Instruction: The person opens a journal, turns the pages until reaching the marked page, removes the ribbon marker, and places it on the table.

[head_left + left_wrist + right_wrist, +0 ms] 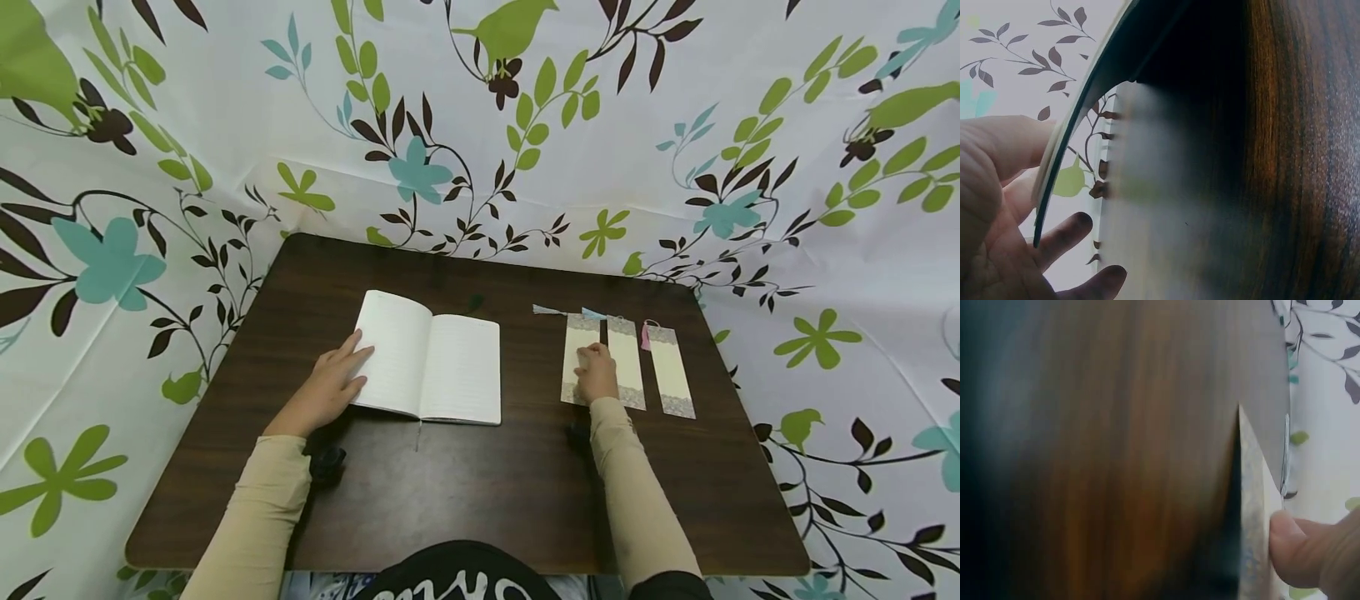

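An open notebook [462, 367] with blank lined pages lies left of the middle of the brown table. My left hand [326, 387] pinches its left edge, and in the left wrist view the thumb lies along one side of the cover [1075, 119] with fingers behind it. To the right, three cream bookmarks with lace-patterned ends and tassels lie side by side. My right hand [597, 372] is over the leftmost bookmark [581, 327], fingers curled. The thumb [1288, 540] touches its face in the right wrist view; the other fingers are hidden there.
The middle bookmark [625, 342] lies right beside my right hand, and the pink-tasselled bookmark [671, 371] lies farther right. A thin ribbon [418, 437] sticks out below the notebook. The dark table [465, 492] meets a leaf-and-bird patterned cloth [480, 200] behind it.
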Available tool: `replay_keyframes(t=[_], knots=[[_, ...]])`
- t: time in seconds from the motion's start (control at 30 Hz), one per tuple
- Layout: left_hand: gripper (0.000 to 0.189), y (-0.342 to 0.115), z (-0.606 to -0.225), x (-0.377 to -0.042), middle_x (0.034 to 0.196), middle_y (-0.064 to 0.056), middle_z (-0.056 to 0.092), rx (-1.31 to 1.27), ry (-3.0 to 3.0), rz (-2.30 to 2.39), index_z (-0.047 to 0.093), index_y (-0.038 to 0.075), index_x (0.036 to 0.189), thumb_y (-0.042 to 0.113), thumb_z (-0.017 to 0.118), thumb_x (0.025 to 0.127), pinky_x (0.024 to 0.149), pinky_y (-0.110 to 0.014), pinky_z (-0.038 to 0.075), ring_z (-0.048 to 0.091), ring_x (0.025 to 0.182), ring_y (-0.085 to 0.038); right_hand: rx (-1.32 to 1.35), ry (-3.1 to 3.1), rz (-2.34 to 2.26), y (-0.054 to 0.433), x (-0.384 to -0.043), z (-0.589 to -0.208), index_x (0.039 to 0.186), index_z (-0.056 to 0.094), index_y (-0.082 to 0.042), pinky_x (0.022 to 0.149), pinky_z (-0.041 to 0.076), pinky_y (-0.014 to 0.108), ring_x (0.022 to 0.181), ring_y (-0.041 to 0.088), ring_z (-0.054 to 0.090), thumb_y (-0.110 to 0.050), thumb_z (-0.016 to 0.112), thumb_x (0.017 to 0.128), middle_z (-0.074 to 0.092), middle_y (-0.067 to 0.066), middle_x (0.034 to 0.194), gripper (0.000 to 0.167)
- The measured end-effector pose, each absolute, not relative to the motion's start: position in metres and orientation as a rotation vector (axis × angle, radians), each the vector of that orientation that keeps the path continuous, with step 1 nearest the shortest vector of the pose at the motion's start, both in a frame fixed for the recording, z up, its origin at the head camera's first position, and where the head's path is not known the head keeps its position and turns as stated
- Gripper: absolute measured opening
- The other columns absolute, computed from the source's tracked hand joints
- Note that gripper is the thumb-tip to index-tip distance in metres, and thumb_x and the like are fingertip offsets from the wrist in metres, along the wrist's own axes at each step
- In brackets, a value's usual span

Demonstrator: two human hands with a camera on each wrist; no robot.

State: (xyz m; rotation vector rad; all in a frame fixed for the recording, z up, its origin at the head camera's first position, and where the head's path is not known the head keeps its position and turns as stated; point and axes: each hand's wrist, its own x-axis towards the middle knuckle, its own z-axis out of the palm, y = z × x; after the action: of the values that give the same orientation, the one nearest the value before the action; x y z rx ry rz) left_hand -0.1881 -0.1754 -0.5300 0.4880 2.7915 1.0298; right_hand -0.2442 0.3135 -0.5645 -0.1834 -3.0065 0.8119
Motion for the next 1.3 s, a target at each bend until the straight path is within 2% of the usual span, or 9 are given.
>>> replay_keyframes(t=[0.13, 0.27, 0.4, 0.5, 0.63, 0.73, 0.8, 1.07, 1.3], knots=[[0.054, -0.175, -0.529, -0.188, 0.169, -0.019, 0.010, 0.488, 2.785, 1.027, 0.038, 0.001, 0.155, 0.011, 0.054, 0.105, 0.109, -0.072, 0.025, 0.018, 0.144, -0.054, -0.128, -3.025, 0.590, 0.322, -0.240, -0.564, 0.132, 0.065, 0.000, 0.092, 0.043, 0.064, 0.115, 0.050, 0.050, -0.004, 0.068, 0.096, 0.052, 0.021, 0.138, 0.036], [0.054, -0.174, -0.528, -0.188, 0.169, -0.019, 0.010, 0.496, 2.780, 1.023, 0.038, 0.001, 0.155, 0.011, 0.054, 0.105, 0.109, -0.072, 0.025, 0.018, 0.145, -0.054, -0.119, -3.063, 0.434, 0.322, -0.238, -0.564, 0.132, 0.066, -0.006, 0.093, 0.039, 0.065, 0.122, 0.048, 0.047, -0.008, 0.068, 0.097, 0.054, 0.018, 0.140, 0.036], [0.054, -0.172, -0.528, -0.189, 0.169, -0.019, 0.010, 0.509, 2.779, 1.028, 0.038, 0.002, 0.155, 0.012, 0.054, 0.105, 0.109, -0.072, 0.024, 0.018, 0.145, -0.054, -0.114, -3.033, 0.338, 0.314, -0.236, -0.560, 0.131, 0.066, -0.007, 0.098, 0.034, 0.066, 0.127, 0.045, 0.045, -0.005, 0.068, 0.096, 0.056, 0.016, 0.139, 0.035], [0.053, -0.172, -0.528, -0.188, 0.169, -0.019, 0.011, 0.505, 2.781, 1.029, 0.039, 0.002, 0.155, 0.012, 0.054, 0.105, 0.109, -0.072, 0.024, 0.018, 0.145, -0.054, 0.019, -2.988, 0.341, 0.295, -0.234, -0.556, 0.133, 0.064, -0.005, 0.100, 0.036, 0.066, 0.127, 0.045, 0.048, -0.007, 0.069, 0.096, 0.057, 0.017, 0.138, 0.037], [0.053, -0.173, -0.528, -0.187, 0.169, -0.019, 0.011, 0.497, 2.785, 1.026, 0.039, 0.002, 0.155, 0.013, 0.054, 0.105, 0.109, -0.073, 0.024, 0.018, 0.144, -0.055, 0.393, -3.033, 0.547, 0.257, -0.226, -0.551, 0.145, 0.054, -0.003, 0.105, 0.037, 0.065, 0.136, 0.044, 0.043, -0.025, 0.076, 0.093, 0.049, 0.020, 0.149, 0.060], [0.053, -0.173, -0.527, -0.187, 0.169, -0.019, 0.011, 0.501, 2.788, 1.026, 0.039, 0.002, 0.155, 0.013, 0.054, 0.105, 0.108, -0.073, 0.025, 0.019, 0.144, -0.055, 0.642, -3.122, 0.695, 0.228, -0.218, -0.550, 0.154, 0.041, -0.005, 0.109, 0.031, 0.068, 0.145, 0.042, 0.032, -0.036, 0.083, 0.084, 0.037, 0.019, 0.159, 0.087], [0.053, -0.174, -0.527, -0.187, 0.169, -0.019, 0.011, 0.504, 2.790, 1.026, 0.039, 0.002, 0.155, 0.013, 0.054, 0.105, 0.109, -0.073, 0.024, 0.019, 0.144, -0.055, 0.711, -3.168, 0.701, 0.213, -0.214, -0.552, 0.157, 0.037, -0.008, 0.108, 0.030, 0.069, 0.148, 0.040, 0.028, -0.040, 0.086, 0.078, 0.032, 0.017, 0.162, 0.098], [0.053, -0.174, -0.525, -0.184, 0.169, -0.019, 0.011, 0.489, 2.793, 1.022, 0.040, 0.002, 0.154, 0.013, 0.054, 0.105, 0.108, -0.074, 0.024, 0.019, 0.144, -0.055, 0.690, -3.158, 0.588, 0.190, -0.209, -0.556, 0.154, 0.044, -0.011, 0.107, 0.031, 0.064, 0.145, 0.039, 0.032, -0.044, 0.088, 0.073, 0.034, 0.017, 0.160, 0.097], [0.053, -0.173, -0.524, -0.184, 0.169, -0.019, 0.011, 0.493, 2.793, 1.021, 0.040, 0.002, 0.154, 0.014, 0.054, 0.105, 0.109, -0.073, 0.026, 0.019, 0.144, -0.055, 0.623, -3.087, 0.559, 0.179, -0.208, -0.558, 0.158, 0.034, -0.012, 0.107, 0.028, 0.064, 0.147, 0.039, 0.025, -0.048, 0.087, 0.072, 0.023, 0.020, 0.162, 0.107]])
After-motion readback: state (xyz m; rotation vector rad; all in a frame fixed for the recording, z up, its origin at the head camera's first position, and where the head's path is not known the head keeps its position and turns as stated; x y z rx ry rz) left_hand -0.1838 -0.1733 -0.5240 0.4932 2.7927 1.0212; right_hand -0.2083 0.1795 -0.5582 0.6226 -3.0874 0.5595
